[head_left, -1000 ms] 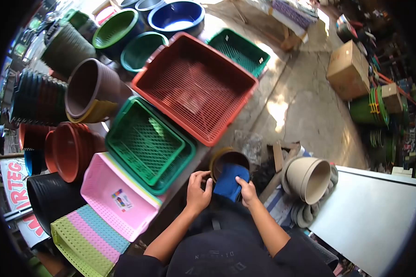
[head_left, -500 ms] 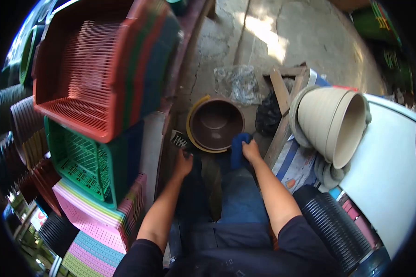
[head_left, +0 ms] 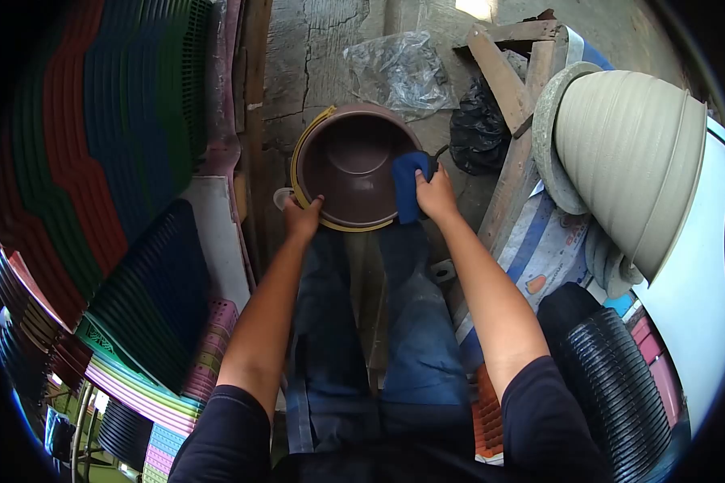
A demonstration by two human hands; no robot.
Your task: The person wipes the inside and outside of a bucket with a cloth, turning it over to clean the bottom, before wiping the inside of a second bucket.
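A round brown plastic basin (head_left: 350, 197), with a yellow rim (head_left: 304, 153) showing around its left and lower edge, stands in front of my legs. My left hand (head_left: 302, 217) grips its lower left edge, the thumb over the rim and the other fingers mostly hidden beneath. A small whitish round thing (head_left: 282, 197) shows beside that hand. In my right hand (head_left: 436, 195) is a bunched blue cloth (head_left: 408, 187), held against the right side of the basin's rim. The cloth hangs partly inside and partly over the edge.
Stacked plastic baskets (head_left: 129, 105) rise on the left. Clear plastic wrap (head_left: 403, 72) and a black plastic bag (head_left: 479, 129) lie beyond the basin. At right are a wooden frame (head_left: 515, 177), stacked beige pots (head_left: 624, 153) and black ribbed containers (head_left: 616, 382).
My left hand has moved up onto the basin's rim, which it now grips. My right hand has brought the blue cloth farther up along the rim. The view has shifted rightward and downward.
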